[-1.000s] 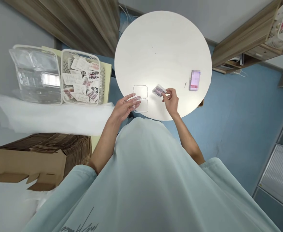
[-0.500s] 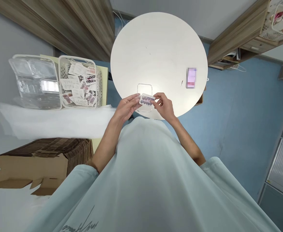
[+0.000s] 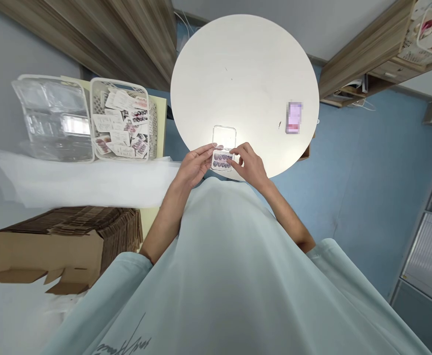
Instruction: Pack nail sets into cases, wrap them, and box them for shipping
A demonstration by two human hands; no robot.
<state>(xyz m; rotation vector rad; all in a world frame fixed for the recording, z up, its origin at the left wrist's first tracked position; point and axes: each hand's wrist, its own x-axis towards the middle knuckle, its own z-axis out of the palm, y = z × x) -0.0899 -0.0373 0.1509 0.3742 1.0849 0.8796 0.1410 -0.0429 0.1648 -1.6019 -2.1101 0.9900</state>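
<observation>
A clear hinged plastic case (image 3: 224, 134) lies unfolded at the near edge of the round white table. In its near half sits a white card of purple press-on nails (image 3: 222, 161), set in rows and level with the case's sides. My left hand (image 3: 195, 165) grips the case from the left, thumb and fingers around its edge by the hinge. On the right, my right hand (image 3: 250, 165) has its thumb and bent fingers on the right edge of the nail card. Its fingertips partly cover that edge.
A phone-like object with a blurred screen (image 3: 294, 118) lies on the table's right side. Left of the round white table (image 3: 245, 64) stand a basket of nail cards (image 3: 121, 128), a basket of clear plastic cases (image 3: 53, 118), white sheets (image 3: 83, 185) and folded cardboard boxes (image 3: 46, 251).
The nail card has gone from tilted above the case down into its near half and now lies straight. My right hand has moved with it; the left keeps hold of the case.
</observation>
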